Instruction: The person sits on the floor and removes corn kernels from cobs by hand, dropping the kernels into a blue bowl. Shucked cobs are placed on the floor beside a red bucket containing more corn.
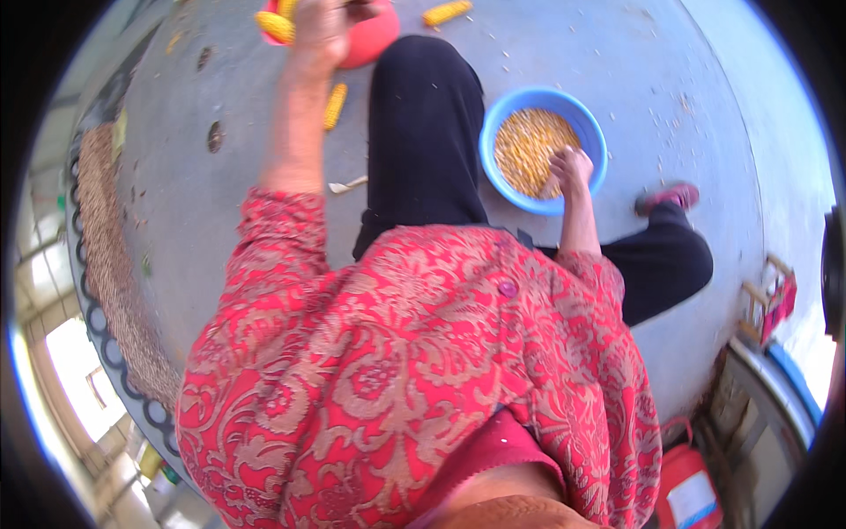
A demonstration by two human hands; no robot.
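My left hand (pixel 324 30) is at the top of the view, over the near side of a red container (pixel 373 36) and beside yellow corn cobs (pixel 276 26); blur and the picture's edge hide whether its fingers hold anything. My right hand (pixel 571 168) is inside a blue basin (pixel 489 142), at the right side of the loose corn kernels (pixel 529 142) in it. Its fingers are bent around a pale, blurred piece, perhaps a corn cob, whose lower end rests at the kernels.
Single corn cobs lie on the grey floor at the top (pixel 447 12) and left of my black-trousered knee (pixel 336 106). A pale husk piece (pixel 348 185) is near that leg. Scattered kernels dot the floor. A small stool (pixel 760 301) and a red container (pixel 691 489) stand at the right.
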